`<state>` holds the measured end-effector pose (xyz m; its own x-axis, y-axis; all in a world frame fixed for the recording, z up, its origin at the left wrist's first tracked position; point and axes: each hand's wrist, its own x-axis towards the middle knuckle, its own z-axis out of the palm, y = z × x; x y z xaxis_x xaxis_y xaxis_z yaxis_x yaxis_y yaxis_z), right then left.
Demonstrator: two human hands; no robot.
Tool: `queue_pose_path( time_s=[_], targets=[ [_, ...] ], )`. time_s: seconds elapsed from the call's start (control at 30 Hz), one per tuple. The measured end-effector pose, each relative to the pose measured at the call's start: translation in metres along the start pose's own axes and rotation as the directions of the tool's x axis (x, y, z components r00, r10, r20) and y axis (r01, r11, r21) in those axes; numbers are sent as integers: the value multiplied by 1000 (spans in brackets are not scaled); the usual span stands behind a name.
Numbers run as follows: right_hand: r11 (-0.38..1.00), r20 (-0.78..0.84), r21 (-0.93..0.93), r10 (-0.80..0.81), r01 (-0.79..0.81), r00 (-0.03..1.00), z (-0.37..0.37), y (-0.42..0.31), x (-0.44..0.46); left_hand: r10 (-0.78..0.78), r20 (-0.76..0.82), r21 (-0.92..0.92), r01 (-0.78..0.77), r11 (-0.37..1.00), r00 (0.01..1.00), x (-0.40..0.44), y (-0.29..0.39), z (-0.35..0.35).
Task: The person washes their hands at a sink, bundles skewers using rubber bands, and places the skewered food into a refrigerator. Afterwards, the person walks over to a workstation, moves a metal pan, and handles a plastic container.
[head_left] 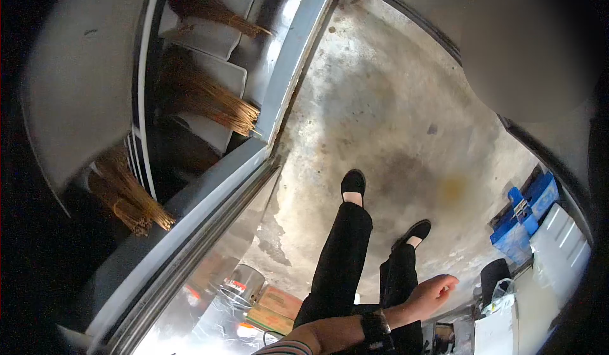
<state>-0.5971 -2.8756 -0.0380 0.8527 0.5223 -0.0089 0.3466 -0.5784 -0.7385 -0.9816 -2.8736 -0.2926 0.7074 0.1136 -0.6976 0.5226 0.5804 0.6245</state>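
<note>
My left hand [432, 298], with a dark band on its wrist, reaches across my black trousers. Its fingers are loosely curled and I see nothing in them. Concrete floor lies beyond it. My right hand is out of view. On the left, a steel-framed cabinet [298, 50] holds bundles of thin brown sticks. One stick bundle [222, 101] lies over a white tray [244, 79], and another bundle [209, 9] is above it. A further stick bundle [130, 196] appears at the lower left. Neither the cabinet nor the sticks are touched by my hand.
Blue containers [523, 218] stand by the right wall, beside a white ribbed panel [561, 244]. A metal pot [243, 284] and a cardboard box [276, 307] sit below the cabinet's edge. The concrete floor [380, 101] is stained. A blurred patch hides the upper right.
</note>
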Motion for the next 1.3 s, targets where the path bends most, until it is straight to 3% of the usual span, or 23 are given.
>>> queue_pose_path(
  time_s=[0.17,0.47,0.57,0.63,0.67,0.7,0.73,0.77,0.87,0.93,1.0,1.1,1.13,1.2,1.23,1.27,1.3],
  targets=[
    [999,-3,9,-39,39,999,-8,-4,-10,-1,5,-18,1,1000,1000,1,-6,10],
    [993,11,35,-110,110,994,-36,-39,-20,154,-20,17,-154,988,988,6,-43,30],
    [992,30,64,-110,108,993,-55,-62,-15,186,-139,182,-160,970,973,3,-51,18],
    [993,30,113,-31,27,999,-64,-88,-14,208,-244,185,-165,969,947,-17,-42,8],
    [985,42,162,55,-61,998,-69,-97,-10,306,-310,203,-252,946,900,-19,-62,5],
    [969,84,201,131,-145,988,-80,-102,-7,373,-334,196,-323,926,866,-27,-64,-2],
    [997,405,6,-69,73,911,-105,-79,4,334,-356,143,-303,942,873,-45,-46,-10],
    [995,394,12,-91,94,915,-129,-52,-2,331,-370,167,-289,943,868,-61,-33,-17],
    [932,-70,-287,-249,220,966,-82,-37,-40,260,-403,197,-194,961,878,-105,-12,-39],
    [991,132,-99,-80,94,988,-45,-102,-60,349,-427,279,-245,928,834,-135,5,-50],
    [996,207,66,-64,51,976,-27,-128,-76,369,-449,356,-216,909,814,-160,12,-61],
    [996,214,90,-20,1,977,-8,-161,-109,386,-441,329,-254,910,810,-194,22,-69],
    [993,229,115,10,-38,973,-2,-170,-121,417,-426,345,-281,895,803,-205,46,-68],
    [982,204,186,-11,-28,979,21,-174,-150,339,-189,396,-244,885,922,-243,95,-52],
    [979,279,182,38,-91,960,30,-190,-164,265,-31,420,-228,878,964,-251,111,-49],
    [972,357,169,92,-161,930,39,-207,-180,266,-15,425,-235,874,964,-263,129,-42],
    [961,372,218,76,-167,925,57,-219,-201,206,130,377,-240,895,970,-272,148,-35]
  ],
)
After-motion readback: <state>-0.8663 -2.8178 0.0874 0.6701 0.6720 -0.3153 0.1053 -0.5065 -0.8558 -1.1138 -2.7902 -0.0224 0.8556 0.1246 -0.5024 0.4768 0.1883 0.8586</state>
